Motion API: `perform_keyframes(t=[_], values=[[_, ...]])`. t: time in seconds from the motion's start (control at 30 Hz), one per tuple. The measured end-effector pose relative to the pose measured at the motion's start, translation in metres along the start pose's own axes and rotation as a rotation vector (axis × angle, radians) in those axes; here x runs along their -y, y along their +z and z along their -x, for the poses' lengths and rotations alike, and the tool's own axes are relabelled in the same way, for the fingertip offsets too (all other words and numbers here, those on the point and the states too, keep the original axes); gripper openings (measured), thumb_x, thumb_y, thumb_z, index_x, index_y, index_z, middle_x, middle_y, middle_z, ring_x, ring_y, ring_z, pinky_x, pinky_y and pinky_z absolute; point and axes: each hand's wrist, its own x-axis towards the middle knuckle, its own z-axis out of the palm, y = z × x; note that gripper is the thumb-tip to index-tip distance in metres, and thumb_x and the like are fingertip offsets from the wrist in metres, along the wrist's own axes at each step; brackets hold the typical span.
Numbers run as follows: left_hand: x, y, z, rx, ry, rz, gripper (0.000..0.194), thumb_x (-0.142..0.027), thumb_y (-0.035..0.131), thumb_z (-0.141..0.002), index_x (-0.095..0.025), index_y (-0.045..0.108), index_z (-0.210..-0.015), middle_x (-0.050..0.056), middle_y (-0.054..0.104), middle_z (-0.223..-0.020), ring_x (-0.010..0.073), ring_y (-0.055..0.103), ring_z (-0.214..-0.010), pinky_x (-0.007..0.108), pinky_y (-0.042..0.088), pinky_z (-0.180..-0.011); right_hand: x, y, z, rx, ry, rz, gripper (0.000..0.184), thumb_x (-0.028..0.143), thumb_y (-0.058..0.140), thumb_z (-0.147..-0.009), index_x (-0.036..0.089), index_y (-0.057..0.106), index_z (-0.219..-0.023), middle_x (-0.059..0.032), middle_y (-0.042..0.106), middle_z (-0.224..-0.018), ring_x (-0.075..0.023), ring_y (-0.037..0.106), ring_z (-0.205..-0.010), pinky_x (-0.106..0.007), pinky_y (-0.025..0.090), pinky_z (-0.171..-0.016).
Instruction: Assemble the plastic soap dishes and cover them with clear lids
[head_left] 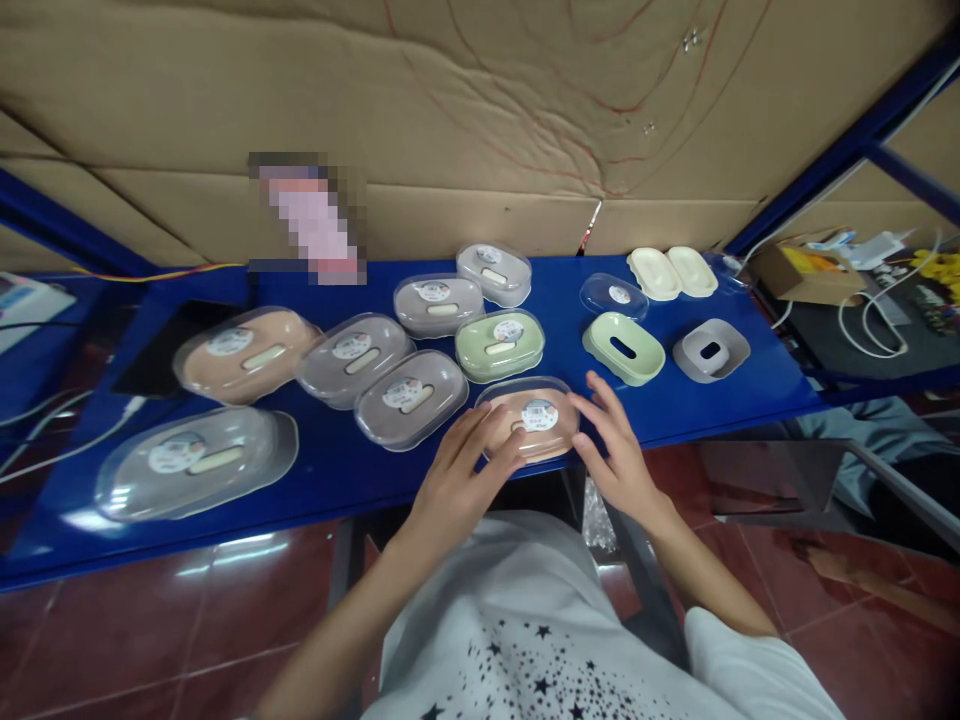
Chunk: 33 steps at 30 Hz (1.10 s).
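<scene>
A peach soap box with a clear lid [534, 412] lies at the front edge of the blue shelf [337, 470]. My left hand [465, 472] rests on its left side, fingers laid over the lid. On its right side my right hand [615, 440] touches it with fingers spread. Both hands press or hold the box between them.
Several lidded soap boxes in grey, peach and green lie to the left and behind. An open green base [624, 348], a loose clear lid [613, 295], a grey base [711, 350] and cream trays [671, 272] lie to the right. Cardboard lines the back wall.
</scene>
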Motion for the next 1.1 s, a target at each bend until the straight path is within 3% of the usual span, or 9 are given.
perform_keyframes(t=[0.07,0.17,0.33,0.43,0.57,0.73,0.83,1.0,1.1], values=[[-0.001,0.001,0.002,0.018,0.021,-0.019,0.046,-0.019,0.075,-0.100,-0.022,0.063,-0.144,0.015,0.070,-0.144,0.0325,0.064,-0.141,0.052,0.059,-0.115,-0.009,-0.001,0.000,0.121,-0.160,0.069,0.055,0.035,0.057,-0.111,0.037,0.046,-0.165,-0.0068,0.033,-0.179,-0.0312,0.033,-0.165,-0.062,0.043,-0.128],[0.000,0.003,0.005,0.041,0.034,-0.043,0.041,-0.024,0.077,-0.100,-0.023,0.066,-0.140,0.014,0.072,-0.141,0.0318,0.068,-0.135,0.052,0.060,-0.113,-0.019,-0.001,-0.002,0.231,-0.304,0.164,0.059,0.036,0.063,-0.108,0.038,0.047,-0.165,-0.0051,0.042,-0.175,-0.0300,0.030,-0.166,-0.061,0.043,-0.128],[0.006,0.009,0.010,0.012,0.049,-0.036,0.044,-0.019,0.078,-0.097,-0.021,0.066,-0.140,0.015,0.072,-0.141,0.0328,0.066,-0.139,0.051,0.060,-0.113,-0.025,0.003,-0.006,0.256,-0.341,0.290,0.053,0.036,0.062,-0.109,0.036,0.053,-0.161,-0.0054,0.051,-0.169,-0.0299,0.034,-0.165,-0.060,0.046,-0.127],[0.007,0.013,0.007,0.083,0.078,-0.074,0.048,-0.012,0.072,-0.099,-0.020,0.064,-0.145,0.016,0.068,-0.149,0.0339,0.060,-0.147,0.052,0.057,-0.118,-0.029,0.002,-0.004,0.222,-0.344,0.326,0.055,0.038,0.065,-0.107,0.035,0.053,-0.161,-0.0090,0.051,-0.168,-0.0334,0.037,-0.163,-0.060,0.050,-0.123],[0.004,0.016,0.003,0.265,0.078,-0.079,0.070,-0.002,0.062,-0.099,-0.026,0.048,-0.164,0.015,0.046,-0.172,0.0360,0.038,-0.163,0.060,0.044,-0.129,-0.037,-0.010,0.009,0.140,-0.259,0.412,0.059,0.040,0.068,-0.105,0.037,0.053,-0.161,-0.0104,0.058,-0.162,-0.0374,0.046,-0.156,-0.061,0.051,-0.119],[0.005,0.015,0.009,0.254,-0.022,-0.088,0.075,-0.012,0.068,-0.101,-0.030,0.040,-0.168,0.019,0.023,-0.181,0.0420,0.027,-0.166,0.068,0.036,-0.130,-0.047,-0.016,0.008,-0.127,0.005,0.637,0.058,0.044,0.067,-0.104,0.034,0.054,-0.160,-0.0180,0.059,-0.153,-0.0434,0.054,-0.140,-0.068,0.046,-0.113],[0.006,0.013,0.011,0.234,-0.049,-0.063,0.073,-0.012,0.068,-0.100,-0.029,0.043,-0.167,0.018,0.022,-0.181,0.0426,0.027,-0.166,0.068,0.036,-0.130,-0.051,-0.008,-0.023,-0.152,0.055,0.630,0.056,0.044,0.055,-0.109,0.031,0.051,-0.163,-0.0197,0.056,-0.157,-0.0438,0.053,-0.141,-0.070,0.044,-0.113],[0.002,0.010,0.015,0.261,0.006,-0.060,0.063,-0.014,0.065,-0.103,-0.025,0.049,-0.162,0.023,0.026,-0.178,0.0439,0.033,-0.164,0.068,0.040,-0.127,-0.063,-0.015,-0.074,-0.009,-0.035,0.460,0.071,0.048,0.044,-0.112,0.024,0.021,-0.176,-0.0168,0.030,-0.179,-0.0341,0.032,-0.164,-0.060,0.034,-0.129],[0.001,0.009,0.017,0.236,-0.012,-0.045,0.059,-0.015,0.064,-0.104,-0.023,0.050,-0.161,0.024,0.029,-0.177,0.0428,0.036,-0.163,0.067,0.040,-0.127,-0.084,-0.034,-0.071,-0.135,0.128,0.613,0.067,0.047,0.044,-0.111,0.017,0.034,-0.171,-0.0221,0.040,-0.173,-0.0392,0.034,-0.162,-0.068,0.026,-0.129]])
